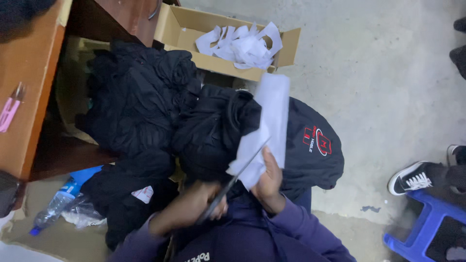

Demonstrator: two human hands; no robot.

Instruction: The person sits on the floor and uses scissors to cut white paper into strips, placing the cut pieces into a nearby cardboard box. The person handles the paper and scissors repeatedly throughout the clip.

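Left hand (194,206): closed around the handles of a pair of scissors (233,179), whose thin blades run up and to the right and meet the lower edge of a white sheet. Right hand (268,182): fingers clamped on the lower part of the white sheet (272,121), holding it upright above the lap; the sheet is a long pale strip, widest at its top, crumpled near the grip. Both sleeves purple. Black garment (315,145): draped over the knees behind the sheet, bearing a red and white emblem on its right side. Pile of black clothing (136,97): heaped to the left of the garment, touching it, partly under the wooden counter (29,97). Cardboard box (182,31): open, on the floor beyond the pile, holding loose white cut pieces (242,46). Pink-handled tool (9,111): lying on the counter top, at the left edge of view. Plastic bottle (53,208): on its side on the floor at lower left, blue cap. Blue plastic stool (427,228): lower right corner, with another person's black-and-white shoe (412,177) just above it. Floor: bare grey concrete.
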